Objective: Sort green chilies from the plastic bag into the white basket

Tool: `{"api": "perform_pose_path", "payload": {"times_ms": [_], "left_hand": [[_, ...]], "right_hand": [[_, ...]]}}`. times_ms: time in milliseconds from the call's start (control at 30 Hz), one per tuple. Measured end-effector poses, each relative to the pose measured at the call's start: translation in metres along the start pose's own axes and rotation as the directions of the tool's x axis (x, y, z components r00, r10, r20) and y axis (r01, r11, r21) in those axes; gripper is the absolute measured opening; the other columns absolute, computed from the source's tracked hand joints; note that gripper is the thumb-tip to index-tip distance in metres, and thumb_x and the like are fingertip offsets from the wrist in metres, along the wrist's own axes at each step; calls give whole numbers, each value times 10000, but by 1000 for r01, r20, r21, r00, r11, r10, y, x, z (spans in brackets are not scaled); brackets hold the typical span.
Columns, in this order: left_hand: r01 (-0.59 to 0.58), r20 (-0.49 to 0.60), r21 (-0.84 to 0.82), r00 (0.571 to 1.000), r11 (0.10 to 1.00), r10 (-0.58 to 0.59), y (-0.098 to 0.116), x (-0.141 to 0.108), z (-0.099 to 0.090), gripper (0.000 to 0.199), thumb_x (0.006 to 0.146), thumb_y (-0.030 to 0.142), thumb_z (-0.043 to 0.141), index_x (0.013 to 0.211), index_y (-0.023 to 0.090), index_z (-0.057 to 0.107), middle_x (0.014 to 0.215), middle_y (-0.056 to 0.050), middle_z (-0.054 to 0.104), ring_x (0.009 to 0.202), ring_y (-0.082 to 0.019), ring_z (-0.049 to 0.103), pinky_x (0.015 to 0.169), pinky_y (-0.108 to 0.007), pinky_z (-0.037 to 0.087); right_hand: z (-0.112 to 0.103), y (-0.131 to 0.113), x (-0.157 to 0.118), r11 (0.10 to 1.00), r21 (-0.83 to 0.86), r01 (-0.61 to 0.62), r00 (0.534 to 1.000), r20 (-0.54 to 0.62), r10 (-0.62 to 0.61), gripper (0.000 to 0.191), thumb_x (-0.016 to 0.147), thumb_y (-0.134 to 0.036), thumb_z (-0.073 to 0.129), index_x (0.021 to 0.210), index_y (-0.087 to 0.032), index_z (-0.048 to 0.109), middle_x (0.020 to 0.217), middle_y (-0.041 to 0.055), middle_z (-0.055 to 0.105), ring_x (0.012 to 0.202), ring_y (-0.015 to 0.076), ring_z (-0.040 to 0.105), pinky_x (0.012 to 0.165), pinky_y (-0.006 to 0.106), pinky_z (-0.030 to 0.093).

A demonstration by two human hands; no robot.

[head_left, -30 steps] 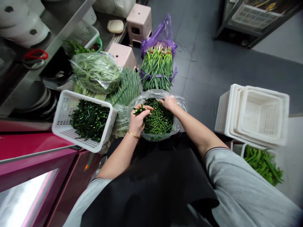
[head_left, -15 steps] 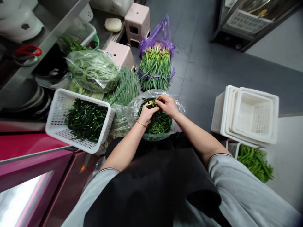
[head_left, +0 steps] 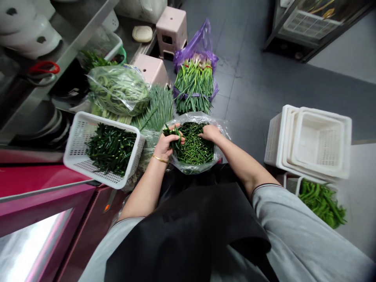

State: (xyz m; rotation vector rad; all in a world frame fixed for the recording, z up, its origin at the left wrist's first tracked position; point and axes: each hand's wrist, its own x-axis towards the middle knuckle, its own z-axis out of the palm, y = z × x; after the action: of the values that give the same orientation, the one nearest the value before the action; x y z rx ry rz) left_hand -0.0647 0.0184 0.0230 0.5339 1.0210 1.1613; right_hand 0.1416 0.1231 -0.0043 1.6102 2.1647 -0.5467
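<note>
A clear plastic bag (head_left: 190, 168) lies open in front of me, filled with thin green peppers (head_left: 195, 147). My left hand (head_left: 167, 143), with a gold bracelet at the wrist, is at the bag's left edge, its fingers wrapped round several dark green peppers (head_left: 173, 133). Over the right part of the bag, my right hand (head_left: 209, 133) touches the peppers with its fingers pressed together; what it holds, if anything, is hidden. To the left stands a white basket (head_left: 73, 147) with a heap of dark green peppers (head_left: 111, 149).
Beyond the bag, green stalks (head_left: 195, 84) lie in a purple bag (head_left: 202, 39). A clear bag of green beans (head_left: 119, 90) and pink stools (head_left: 172, 29) are at the upper left. Stacked white baskets (head_left: 317, 141) stand right, near green peppers (head_left: 321, 201).
My left hand has moved left with peppers, away from my right hand. The right hand has moved slightly right and down onto the peppers in the bag. The view has shifted slightly.
</note>
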Motion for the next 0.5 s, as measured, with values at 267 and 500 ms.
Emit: {"api": "perform_pose_path", "payload": {"times_ms": [267,500], "left_hand": [[153,-50,-17,987,988,-154,-26,17,14,369,542,234,801,807,125,567,780,-54,674,606,-99,591,512,-205,450],[-316,-26,527,922,789,387,-16,-15,47,281,627,180,712,876,205,585,857,-18,665,826,-165,632,766,-277,496]], "right_hand": [[-7,-4,-66,931,106,348,928,-181,-326,370,957,-361,391,905,-157,695,915,106,703,864,191,631,790,293,440],[-1,-21,-81,894,236,381,912,66,-406,337,916,-278,439,703,-148,666,621,56,658,610,157,610,645,263,457]]}}
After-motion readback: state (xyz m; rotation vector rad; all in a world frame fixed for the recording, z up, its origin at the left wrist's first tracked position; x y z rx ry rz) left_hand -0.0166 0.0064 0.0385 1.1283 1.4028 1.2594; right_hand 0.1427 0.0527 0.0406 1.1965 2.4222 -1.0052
